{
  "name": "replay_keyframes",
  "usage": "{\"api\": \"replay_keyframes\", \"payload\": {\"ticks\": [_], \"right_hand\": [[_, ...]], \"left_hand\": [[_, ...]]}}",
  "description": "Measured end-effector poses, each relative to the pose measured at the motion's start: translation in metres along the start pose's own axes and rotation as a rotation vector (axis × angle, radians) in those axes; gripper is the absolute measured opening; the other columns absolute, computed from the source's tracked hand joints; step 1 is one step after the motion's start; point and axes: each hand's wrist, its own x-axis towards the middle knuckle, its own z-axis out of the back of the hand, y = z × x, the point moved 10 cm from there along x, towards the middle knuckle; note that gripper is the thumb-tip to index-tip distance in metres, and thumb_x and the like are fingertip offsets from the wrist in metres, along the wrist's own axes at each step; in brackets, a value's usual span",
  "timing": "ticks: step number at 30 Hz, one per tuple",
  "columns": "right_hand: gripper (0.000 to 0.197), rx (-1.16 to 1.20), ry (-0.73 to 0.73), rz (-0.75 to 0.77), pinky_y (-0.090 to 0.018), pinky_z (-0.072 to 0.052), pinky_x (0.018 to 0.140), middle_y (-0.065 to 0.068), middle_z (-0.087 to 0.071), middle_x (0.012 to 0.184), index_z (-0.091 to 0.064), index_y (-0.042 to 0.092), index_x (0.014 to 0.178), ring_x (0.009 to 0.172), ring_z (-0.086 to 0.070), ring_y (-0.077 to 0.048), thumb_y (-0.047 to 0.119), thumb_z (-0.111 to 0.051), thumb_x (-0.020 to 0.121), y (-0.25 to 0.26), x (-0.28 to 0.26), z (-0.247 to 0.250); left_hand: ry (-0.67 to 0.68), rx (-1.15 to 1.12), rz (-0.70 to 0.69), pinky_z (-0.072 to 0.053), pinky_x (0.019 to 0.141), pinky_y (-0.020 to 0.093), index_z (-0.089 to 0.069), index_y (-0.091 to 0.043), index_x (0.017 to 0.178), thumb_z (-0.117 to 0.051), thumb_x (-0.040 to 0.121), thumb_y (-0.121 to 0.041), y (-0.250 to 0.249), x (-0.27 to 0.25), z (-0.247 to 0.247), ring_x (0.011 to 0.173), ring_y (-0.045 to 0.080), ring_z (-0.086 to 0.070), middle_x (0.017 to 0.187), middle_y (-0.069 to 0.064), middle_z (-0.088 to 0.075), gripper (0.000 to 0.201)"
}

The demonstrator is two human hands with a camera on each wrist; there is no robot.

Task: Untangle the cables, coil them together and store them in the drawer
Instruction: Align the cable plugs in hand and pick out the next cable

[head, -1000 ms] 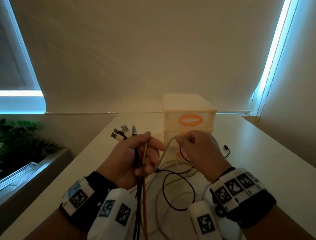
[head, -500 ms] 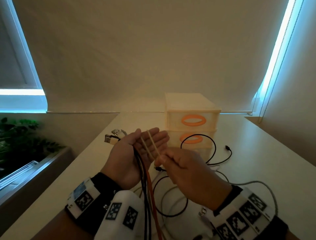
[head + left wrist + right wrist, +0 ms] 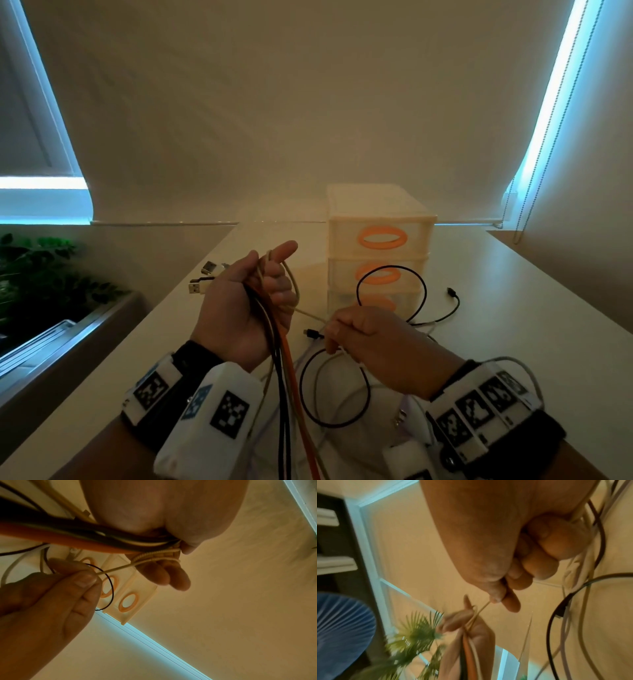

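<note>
My left hand [image 3: 263, 291] is raised above the table and grips a bundle of cables [image 3: 284, 370], black, orange and beige, that hangs down from the fist. Their USB plugs [image 3: 200, 284] stick out behind the hand. A thin beige cable [image 3: 310, 313] loops over the left fingers [image 3: 164, 574] and runs taut to my right hand [image 3: 346, 337], which pinches it between thumb and forefinger [image 3: 501, 599]. Loose black [image 3: 390, 294] and white cables lie tangled on the table under the right hand. The cream drawer unit [image 3: 380, 240] with orange ring handles stands behind, its drawers closed.
The pale table [image 3: 513, 325] runs to a wall with a drawn blind. A black cable end [image 3: 452, 294] lies to the right of the drawer unit. A green plant [image 3: 41, 274] and a metal ledge sit beyond the table's left edge.
My left hand has closed from flat palm to a fist round the bundle. The right hand has drawn the beige cable down and to the right, away from the left fingers.
</note>
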Motion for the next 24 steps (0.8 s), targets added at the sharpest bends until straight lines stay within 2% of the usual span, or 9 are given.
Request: {"api": "replay_keyframes", "payload": {"ticks": [2,5,8,11,14,17,20,22,24], "right_hand": [[0.034,0.006,-0.102,-0.085,-0.01,-0.033,0.05,0.014,-0.051,0.052,-0.064,0.019,0.077,0.045,-0.046,0.007,0.033,-0.047,0.103,-0.017,0.002,0.017],[0.036,-0.019,-0.248,-0.168,-0.016,-0.033,0.046,0.016,-0.051,0.045,-0.063,0.02,0.073,0.038,-0.043,0.001,0.037,-0.049,0.102,-0.038,-0.003,0.035],[0.035,0.149,-0.348,-0.201,-0.024,-0.033,0.044,0.008,-0.046,0.044,-0.064,0.018,0.073,0.039,-0.038,-0.006,0.037,-0.052,0.1,-0.039,-0.008,0.047],[0.034,0.383,-0.339,-0.194,-0.025,-0.032,0.044,0.0,-0.044,0.052,-0.062,0.017,0.071,0.042,-0.037,-0.011,0.033,-0.054,0.1,-0.03,-0.007,0.041],[0.033,0.378,-0.342,-0.092,-0.026,-0.035,0.044,0.001,-0.049,0.057,-0.06,0.018,0.071,0.044,-0.04,-0.009,0.032,-0.053,0.1,-0.007,-0.012,0.041],[0.031,0.21,-0.375,0.063,-0.018,-0.043,0.049,0.006,-0.055,0.058,-0.06,0.014,0.074,0.05,-0.048,-0.003,0.026,-0.051,0.101,0.024,-0.021,0.047],[0.027,0.04,-0.291,0.201,-0.022,-0.046,0.058,0.004,-0.059,0.067,-0.061,0.02,0.08,0.061,-0.054,-0.008,0.026,-0.047,0.102,0.046,-0.025,0.032],[0.027,0.031,-0.221,0.233,-0.024,-0.043,0.056,0.009,-0.055,0.066,-0.057,0.03,0.078,0.06,-0.051,-0.006,0.026,-0.046,0.103,0.049,-0.023,0.016],[0.026,0.056,-0.165,0.255,-0.024,-0.038,0.052,0.011,-0.05,0.061,-0.055,0.03,0.079,0.054,-0.046,-0.005,0.026,-0.047,0.103,0.05,-0.021,0.001]], "left_hand": [[0.071,-0.008,0.007,-0.037,0.042,0.015,-0.072,-0.003,0.108,-0.041,0.103,-0.031,-0.002,-0.002,-0.007,0.042,0.002,-0.041,0.059,-0.009,-0.048,0.041],[0.172,0.061,0.065,-0.035,0.037,0.015,-0.072,-0.001,0.103,-0.04,0.103,-0.03,0.0,-0.006,-0.019,0.037,0.002,-0.039,0.056,-0.008,-0.047,0.043],[0.188,0.335,0.125,-0.032,0.033,0.018,-0.075,0.002,0.093,-0.042,0.098,-0.029,0.016,-0.012,-0.025,0.032,0.007,-0.039,0.051,0.001,-0.052,0.046],[0.238,0.658,0.225,-0.036,0.038,0.023,-0.076,0.006,0.096,-0.04,0.098,-0.032,0.041,-0.022,-0.026,0.033,0.017,-0.051,0.056,0.013,-0.063,0.052],[0.242,0.797,0.322,-0.052,0.049,0.027,-0.074,0.008,0.101,-0.039,0.1,-0.032,0.055,-0.029,-0.022,0.057,0.032,-0.069,0.079,0.026,-0.072,0.053],[0.148,0.753,0.263,-0.061,0.071,0.036,-0.077,0.004,0.093,-0.039,0.104,-0.029,0.051,-0.024,-0.019,0.079,0.038,-0.074,0.093,0.028,-0.073,0.052],[0.008,0.635,0.149,-0.061,0.078,0.041,-0.071,0.004,0.098,-0.044,0.105,-0.027,0.041,-0.015,-0.01,0.082,0.033,-0.071,0.092,0.022,-0.071,0.041],[-0.011,0.53,0.112,-0.058,0.084,0.041,-0.068,0.004,0.111,-0.041,0.107,-0.03,0.04,-0.012,-0.009,0.096,0.033,-0.07,0.105,0.019,-0.073,0.044],[-0.018,0.354,0.086,-0.056,0.091,0.041,-0.064,0.003,0.123,-0.036,0.108,-0.033,0.036,-0.01,-0.012,0.111,0.034,-0.069,0.118,0.021,-0.072,0.048]]}}
